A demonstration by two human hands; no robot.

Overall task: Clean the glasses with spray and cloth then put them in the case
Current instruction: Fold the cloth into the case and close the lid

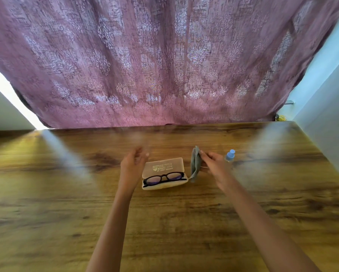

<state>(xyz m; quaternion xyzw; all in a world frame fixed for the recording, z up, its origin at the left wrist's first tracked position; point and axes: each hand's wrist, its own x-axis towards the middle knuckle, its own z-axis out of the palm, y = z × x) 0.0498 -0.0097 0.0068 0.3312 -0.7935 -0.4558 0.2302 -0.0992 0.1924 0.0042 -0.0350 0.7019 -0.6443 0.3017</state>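
- Wooden worktop (66, 193) is carrying every item; a purple patterned curtain (164, 65) is hanging behind it.
- Left hand (133, 163) is hovering just beside the left end of the case (162, 165), fingers loosely curled, gripping nothing.
- Lid of the case is lying back, open; the black glasses (164, 178) are resting inside.
- Right hand (213, 163) is pinching the grey cloth (195, 163), which is hanging just right of the case.
- Spray bottle (230, 156) is standing upright, just right of that hand.
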